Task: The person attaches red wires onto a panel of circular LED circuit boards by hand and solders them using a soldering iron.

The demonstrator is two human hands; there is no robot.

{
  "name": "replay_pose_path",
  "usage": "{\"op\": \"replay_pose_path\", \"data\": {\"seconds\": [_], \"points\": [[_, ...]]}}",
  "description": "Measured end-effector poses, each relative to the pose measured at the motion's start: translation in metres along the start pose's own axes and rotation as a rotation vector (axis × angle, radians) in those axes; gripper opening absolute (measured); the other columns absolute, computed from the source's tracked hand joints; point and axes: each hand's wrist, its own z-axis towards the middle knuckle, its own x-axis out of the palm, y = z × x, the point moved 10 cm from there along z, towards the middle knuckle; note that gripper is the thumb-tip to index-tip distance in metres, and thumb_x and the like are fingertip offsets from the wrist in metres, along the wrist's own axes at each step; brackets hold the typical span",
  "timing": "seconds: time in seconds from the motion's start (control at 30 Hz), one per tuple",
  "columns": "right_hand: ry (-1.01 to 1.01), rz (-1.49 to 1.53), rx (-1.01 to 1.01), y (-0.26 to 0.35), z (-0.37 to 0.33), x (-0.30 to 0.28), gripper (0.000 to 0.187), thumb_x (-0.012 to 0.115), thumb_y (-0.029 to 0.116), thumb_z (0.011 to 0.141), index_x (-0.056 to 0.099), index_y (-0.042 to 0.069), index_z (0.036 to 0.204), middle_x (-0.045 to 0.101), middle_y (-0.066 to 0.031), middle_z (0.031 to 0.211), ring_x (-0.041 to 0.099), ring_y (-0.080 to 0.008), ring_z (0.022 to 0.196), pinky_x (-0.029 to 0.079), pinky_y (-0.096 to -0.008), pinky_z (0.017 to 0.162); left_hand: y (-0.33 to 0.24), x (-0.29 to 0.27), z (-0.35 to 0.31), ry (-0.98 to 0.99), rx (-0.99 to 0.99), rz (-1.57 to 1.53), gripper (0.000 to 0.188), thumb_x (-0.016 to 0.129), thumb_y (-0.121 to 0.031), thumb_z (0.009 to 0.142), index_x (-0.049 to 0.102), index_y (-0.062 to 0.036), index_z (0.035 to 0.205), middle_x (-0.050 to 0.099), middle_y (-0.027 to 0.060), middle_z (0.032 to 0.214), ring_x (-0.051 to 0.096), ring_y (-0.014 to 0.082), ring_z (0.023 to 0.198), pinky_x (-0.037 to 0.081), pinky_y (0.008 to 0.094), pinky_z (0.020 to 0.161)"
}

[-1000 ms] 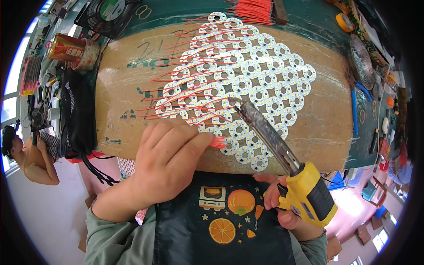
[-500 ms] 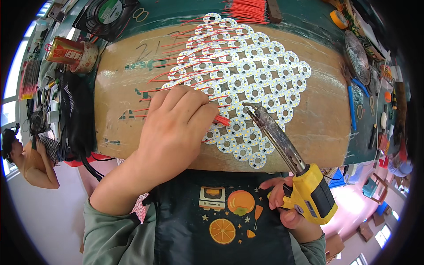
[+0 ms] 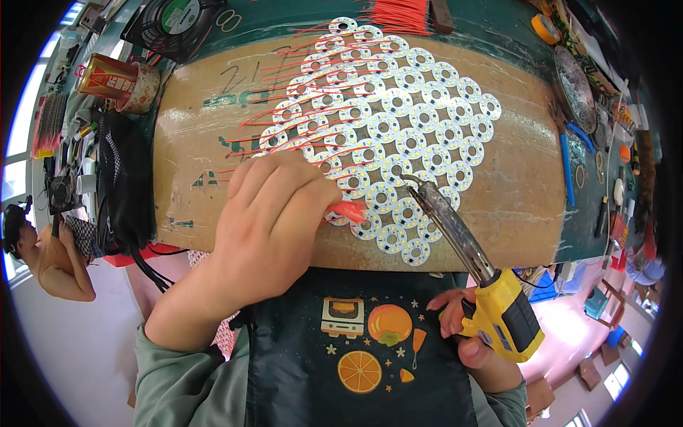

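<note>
A wooden board [image 3: 512, 206] carries a panel of several round white LED discs [image 3: 398, 114], many with thin red wires soldered on. My left hand [image 3: 274, 220] rests on the panel's near left part, pinching a small bunch of red wires [image 3: 348, 211] at its fingertips. My right hand [image 3: 473, 341] grips the yellow handle of a soldering iron [image 3: 498, 317]. Its metal tip [image 3: 413, 181] hovers over a disc near the panel's near edge, just right of the held wires.
A bundle of red wires [image 3: 398, 14] lies at the board's far edge. A black fan [image 3: 174, 18], a can [image 3: 107, 75] and a tape roll sit far left. Tools and a metal dish [image 3: 576, 85] crowd the green bench on the right. Another person [image 3: 43, 256] sits at left.
My left hand has slid forward over the discs with the red wires. The soldering iron's tip has moved slightly left and nearer, toward the wires.
</note>
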Motion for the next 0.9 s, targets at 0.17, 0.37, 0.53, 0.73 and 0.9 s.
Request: {"op": "replay_pose_path", "data": {"seconds": [0.17, 0.37, 0.53, 0.73, 0.9], "points": [[0.000, -0.053, -0.021, -0.005, -0.006, -0.004, 0.037, 0.081, 0.037, 0.087, 0.057, 0.009, 0.096, 0.059, -0.0038, 0.082, 0.060, -0.0188, 0.080, 0.052, -0.0490, 0.097, -0.004, -0.003, -0.010, 0.001, 0.008, 0.020, 0.027, 0.069, -0.007, 0.074, 0.070, -0.0053, 0.101, 0.067, 0.0079, 0.101, 0.065, 0.0286, 0.098, 0.049, 0.0409, 0.084], [0.159, -0.248, -0.124, 0.000, -0.006, 0.005, 0.087, 0.076, 0.062, 0.090, 0.041, 0.010, 0.152, 0.054, 0.0042, 0.083, 0.060, -0.0137, 0.072, 0.053, -0.0433, 0.086, -0.001, 0.004, -0.003, 0.079, -0.003, -0.037, 0.031, 0.076, -0.001, 0.067, 0.072, -0.0090, 0.097, 0.066, 0.0059, 0.099, 0.065, 0.0286, 0.095, 0.051, 0.0399, 0.080], [-0.020, -0.116, -0.049, 0.001, -0.004, -0.002, 0.036, 0.080, 0.035, 0.089, 0.063, 0.004, 0.095, 0.060, -0.0051, 0.079, 0.060, -0.0208, 0.074, 0.056, -0.0442, 0.083, 0.002, 0.014, 0.001, 0.200, 0.063, -0.121, 0.027, 0.075, -0.006, 0.070, 0.072, -0.0100, 0.096, 0.066, 0.0050, 0.101, 0.065, 0.0278, 0.099, 0.049, 0.0399, 0.084], [0.090, -0.208, -0.127, -0.004, -0.008, 0.002, 0.087, 0.076, 0.060, 0.090, 0.041, 0.008, 0.151, 0.054, 0.0037, 0.080, 0.060, -0.0136, 0.068, 0.054, -0.0412, 0.081, -0.002, 0.018, 0.000, 0.242, 0.135, -0.062, 0.025, 0.073, -0.011, 0.073, 0.071, -0.0090, 0.098, 0.065, 0.0065, 0.107, 0.065, 0.0295, 0.105, 0.050, 0.0412, 0.089], [0.073, -0.185, -0.123, -0.005, -0.009, 0.002, 0.088, 0.076, 0.060, 0.090, 0.041, 0.008, 0.152, 0.054, 0.0040, 0.080, 0.059, -0.0133, 0.068, 0.054, -0.0411, 0.081, -0.002, 0.017, -0.004, 0.187, 0.115, -0.091, 0.023, 0.074, -0.009, 0.074, 0.068, -0.0052, 0.097, 0.065, 0.0095, 0.110, 0.064, 0.0326, 0.109, 0.051, 0.0434, 0.091]]}}
